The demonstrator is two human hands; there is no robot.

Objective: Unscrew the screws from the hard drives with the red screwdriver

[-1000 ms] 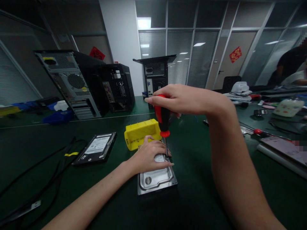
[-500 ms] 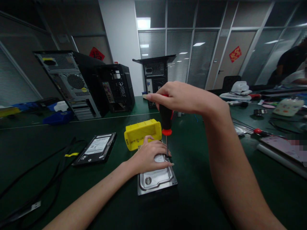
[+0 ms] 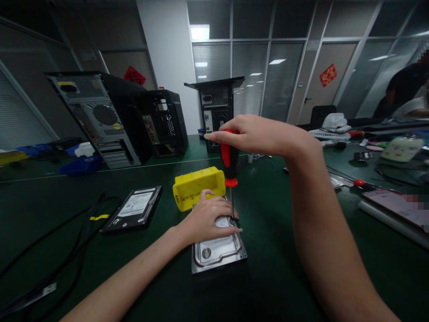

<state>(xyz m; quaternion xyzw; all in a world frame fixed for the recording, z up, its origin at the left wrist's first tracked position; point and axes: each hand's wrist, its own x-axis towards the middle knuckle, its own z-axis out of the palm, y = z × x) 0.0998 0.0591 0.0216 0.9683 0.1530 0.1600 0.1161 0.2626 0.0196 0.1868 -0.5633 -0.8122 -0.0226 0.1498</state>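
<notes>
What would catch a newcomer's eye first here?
Probably the red-and-black screwdriver, nearly upright in the right hand, its tip down at the silver hard drive under the left hand. Behind that drive, the bright yellow bin stands out against the dark green tabletop.

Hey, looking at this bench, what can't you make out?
Head view:
Hard drive: its far part is hidden under the left hand.
Screwdriver: the right hand covers the handle's top; whether the tip sits in a screw is too small to tell.
Bits in the yellow bin: too small to identify.
Label: print too small to read.
Co-worker: cut off by the right edge.
</notes>
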